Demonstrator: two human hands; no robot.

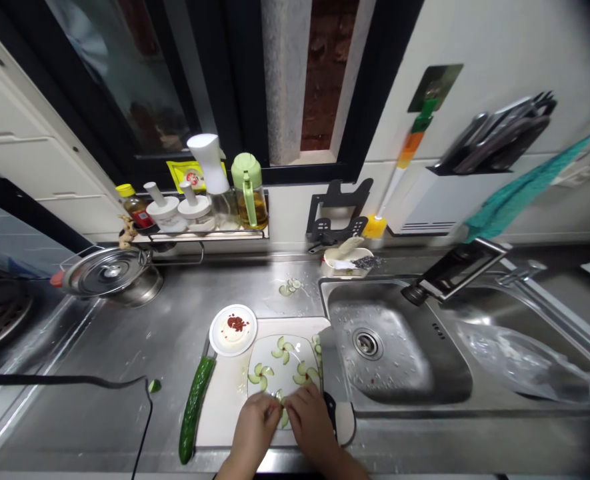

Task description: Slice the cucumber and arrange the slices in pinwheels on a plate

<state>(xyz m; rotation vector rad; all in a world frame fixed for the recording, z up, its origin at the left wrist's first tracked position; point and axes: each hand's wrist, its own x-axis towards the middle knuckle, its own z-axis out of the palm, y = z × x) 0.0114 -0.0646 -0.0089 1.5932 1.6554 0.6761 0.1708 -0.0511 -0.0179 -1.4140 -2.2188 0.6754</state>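
Note:
A white square plate rests on a pale cutting board. Three pinwheels of green-edged cucumber slices lie on it, each with a small red centre. Over its near edge, more slices show between my hands. My left hand is closed, its fingertips pinched beside these slices; what they hold is hidden. My right hand faces it with fingers pressed together and bent down to the same slices. Left of the plate sits a white dish with small red bits. A whole cucumber lies along the board's left side.
A knife lies on the board's right edge, beside more slices. The double sink is to the right, with a plastic bag in its far basin. A lidded pot, seasoning rack and black cable are to the left.

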